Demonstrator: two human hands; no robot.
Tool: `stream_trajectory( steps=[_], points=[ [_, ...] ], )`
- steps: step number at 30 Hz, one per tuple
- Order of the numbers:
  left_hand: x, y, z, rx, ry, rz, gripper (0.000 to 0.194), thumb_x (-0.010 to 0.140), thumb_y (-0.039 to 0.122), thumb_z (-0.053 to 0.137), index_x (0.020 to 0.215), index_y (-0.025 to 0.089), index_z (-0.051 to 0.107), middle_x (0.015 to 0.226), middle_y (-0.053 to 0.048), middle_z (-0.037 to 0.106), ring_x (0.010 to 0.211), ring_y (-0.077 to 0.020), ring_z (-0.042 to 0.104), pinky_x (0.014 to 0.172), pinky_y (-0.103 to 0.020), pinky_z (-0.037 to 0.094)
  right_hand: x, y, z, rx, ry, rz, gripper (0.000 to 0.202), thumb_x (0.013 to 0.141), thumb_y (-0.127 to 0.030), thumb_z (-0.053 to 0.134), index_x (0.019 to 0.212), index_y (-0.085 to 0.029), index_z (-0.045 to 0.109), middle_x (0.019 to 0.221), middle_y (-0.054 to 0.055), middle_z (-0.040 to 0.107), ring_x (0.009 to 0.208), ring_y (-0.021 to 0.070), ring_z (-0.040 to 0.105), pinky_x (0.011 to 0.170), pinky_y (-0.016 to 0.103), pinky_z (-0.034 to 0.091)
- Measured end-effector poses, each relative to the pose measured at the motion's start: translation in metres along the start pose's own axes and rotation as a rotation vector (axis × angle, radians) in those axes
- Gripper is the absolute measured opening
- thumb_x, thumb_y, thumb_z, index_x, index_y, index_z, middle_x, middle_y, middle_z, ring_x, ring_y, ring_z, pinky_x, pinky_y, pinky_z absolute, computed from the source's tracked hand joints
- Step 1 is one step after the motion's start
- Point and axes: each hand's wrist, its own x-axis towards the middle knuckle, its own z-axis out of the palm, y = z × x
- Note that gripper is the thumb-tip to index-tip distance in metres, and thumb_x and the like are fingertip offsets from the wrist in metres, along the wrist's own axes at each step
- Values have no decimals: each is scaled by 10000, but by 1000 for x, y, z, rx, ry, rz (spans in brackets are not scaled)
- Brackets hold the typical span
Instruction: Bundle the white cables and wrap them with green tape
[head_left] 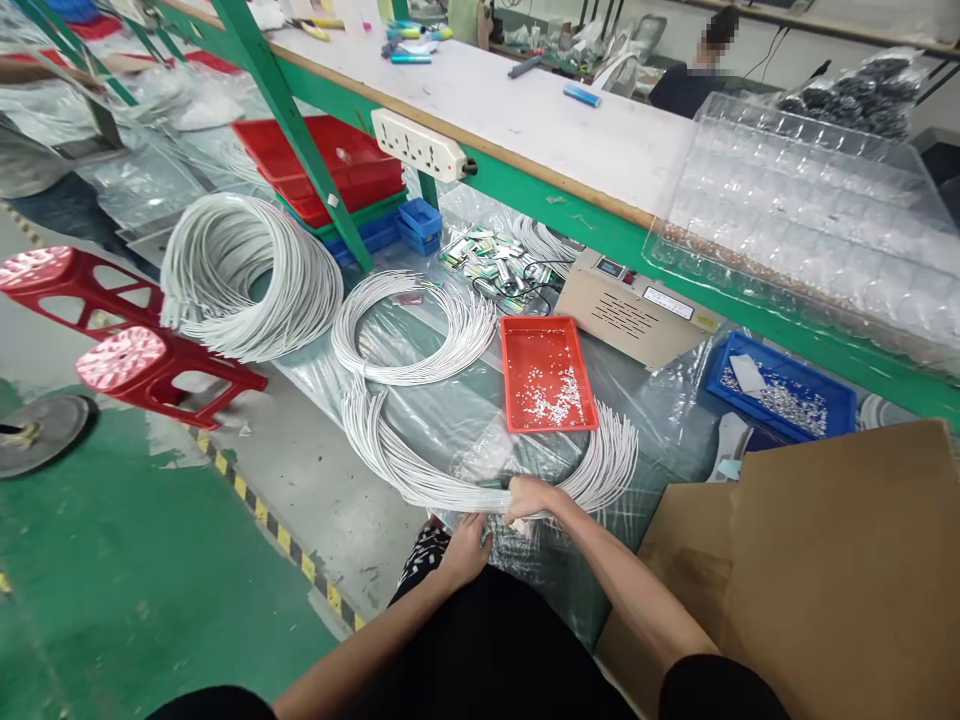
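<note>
A curved bundle of white cables (420, 482) lies along the near edge of the work table. My right hand (531, 498) is closed around the middle of its near side, fingers wrapped over the strands. Just left of it, my left hand (468, 548) rests against the bundle's front edge with its thumb apart from the fingers; its fingertips are partly hard to make out. Behind the bundle lies a round coil of white cables (360, 335). A red tray (517, 385) holding small white pieces stands beyond my right hand, by the bundle's right end.
A thick cable coil (300, 290) sits at the left, near red stools (124, 360). A beige machine box (622, 315), a blue tray (840, 415) and a cardboard box (847, 540) stand to the right. A shelf with a power strip (420, 145) runs behind. Other people work farther off.
</note>
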Motion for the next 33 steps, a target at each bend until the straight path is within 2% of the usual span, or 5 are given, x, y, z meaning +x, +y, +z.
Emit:
stream_trajectory(
  steps=[5,9,14,20,33],
  points=[
    [-7,1,-15,78,-91,93,539,783,44,516,1308,163,561,1412,-138,554,1351,-297,469,1156,-469,340,0,2,4,-2,17,-7,389,610,-452,772,857,-152,787,804,69,745,723,222,693,551,236,447],
    [-6,2,-52,128,-207,135,250,830,148,538,1008,219,697,1025,-46,738,1000,-244,686,899,-321,510,4,1,18,1,16,18,355,627,-423,770,863,-158,787,811,71,755,740,228,706,559,234,462],
    [48,9,-88,238,-126,89,352,971,246,386,1265,205,574,1248,-105,654,1166,-264,615,952,-345,461,9,0,33,-10,32,41,436,634,-448,784,950,-148,780,929,104,767,864,259,721,657,248,506],
    [104,16,-76,373,-296,145,458,680,238,785,1102,161,623,1152,-134,656,1144,-315,594,980,-379,467,10,0,33,-29,34,56,457,642,-462,795,971,-144,781,970,117,770,909,264,724,713,250,525],
    [118,11,-73,486,-376,227,550,730,176,668,1256,158,504,1248,-168,566,1197,-333,542,1003,-429,448,16,4,30,21,18,60,434,625,-447,809,929,-137,792,978,121,772,910,287,726,736,277,540]
  ],
)
